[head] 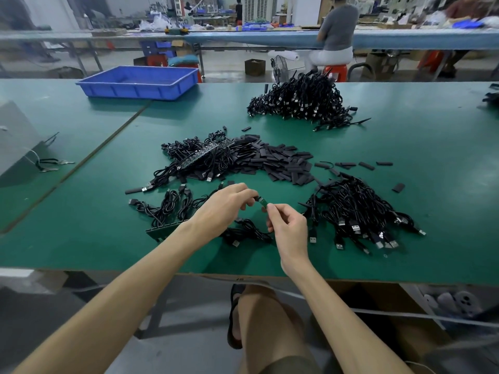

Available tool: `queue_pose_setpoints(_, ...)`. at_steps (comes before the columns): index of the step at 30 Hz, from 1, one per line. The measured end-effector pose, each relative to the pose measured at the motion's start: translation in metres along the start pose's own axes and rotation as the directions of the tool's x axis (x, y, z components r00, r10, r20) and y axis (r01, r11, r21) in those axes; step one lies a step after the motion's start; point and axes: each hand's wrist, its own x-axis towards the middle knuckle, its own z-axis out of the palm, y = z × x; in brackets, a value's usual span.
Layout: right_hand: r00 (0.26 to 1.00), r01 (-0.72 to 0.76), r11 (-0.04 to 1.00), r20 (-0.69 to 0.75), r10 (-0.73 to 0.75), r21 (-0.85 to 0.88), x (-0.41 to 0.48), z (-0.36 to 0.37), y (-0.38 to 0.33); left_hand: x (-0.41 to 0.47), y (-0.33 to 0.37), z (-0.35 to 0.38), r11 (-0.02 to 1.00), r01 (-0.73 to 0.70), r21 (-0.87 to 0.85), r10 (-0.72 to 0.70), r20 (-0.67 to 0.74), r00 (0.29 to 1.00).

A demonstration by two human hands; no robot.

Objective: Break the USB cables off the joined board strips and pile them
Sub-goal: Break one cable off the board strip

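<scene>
— What can't you make out?

— The small green board piece (262, 203) pinched between the two hands is mostly covered by fingertips; only a short bit shows. I can't tell whether it is one piece or two just parting. The board strip (167, 228) near the table edge is half hidden under the left forearm, and the cables (168, 203) joined to it run away from it in loops. Another strip (206, 155) lies tilted on top of the middle heap of cables (194, 160), partly buried.

— And the hands?

— The left hand (224, 205) reaches in from the left, palm down, thumb and forefinger closed on the left end of the green piece. The right hand (287, 225) stands knuckles toward the camera, fingers curled, thumb and forefinger closed on the right end. Both hover just above the green table (81, 238), near its front edge.

— Where are the loose cables?

— One lies under the hands (248, 232). A pile (359, 211) sits just to the right of the right hand, plugs fanned toward the front. A bigger pile (302, 101) sits far back, and flat black sleeves (275, 161) are heaped in the middle. A blue tray (140, 82) stands at the back left.
</scene>
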Motion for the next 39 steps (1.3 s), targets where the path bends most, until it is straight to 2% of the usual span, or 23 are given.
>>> queue_pose_setpoints(14, 0.994, 0.002, 1.0, 0.109, 0.0, -0.022, -0.001, -0.002, -0.001, 0.0, -0.004, -0.013, 0.978, -0.122, 0.168, 0.109, 0.084, 0.991)
queue_pose_setpoints(23, 0.991, 0.02, 0.992, 0.131, -0.004, -0.124, -0.001, -0.002, 0.001, 0.001, 0.009, -0.017, 0.944, -0.253, 0.212, 0.205, 0.224, 0.953)
queue_pose_setpoints(25, 0.993, 0.019, 0.99, 0.12, -0.002, -0.14, -0.001, -0.001, 0.001, 0.001, 0.01, -0.016, 0.938, -0.261, 0.229, 0.205, 0.239, 0.949)
queue_pose_setpoints(30, 0.994, -0.049, 0.999, 0.102, 0.049, 0.0, 0.0, 0.0, 0.001, -0.001, 0.012, -0.011, 0.948, -0.223, 0.228, 0.156, 0.279, 0.948)
queue_pose_setpoints(39, 0.989, -0.043, 0.999, 0.141, 0.044, -0.012, 0.001, -0.001, 0.004, -0.002, 0.013, -0.008, 0.96, -0.197, 0.197, 0.127, 0.32, 0.939)
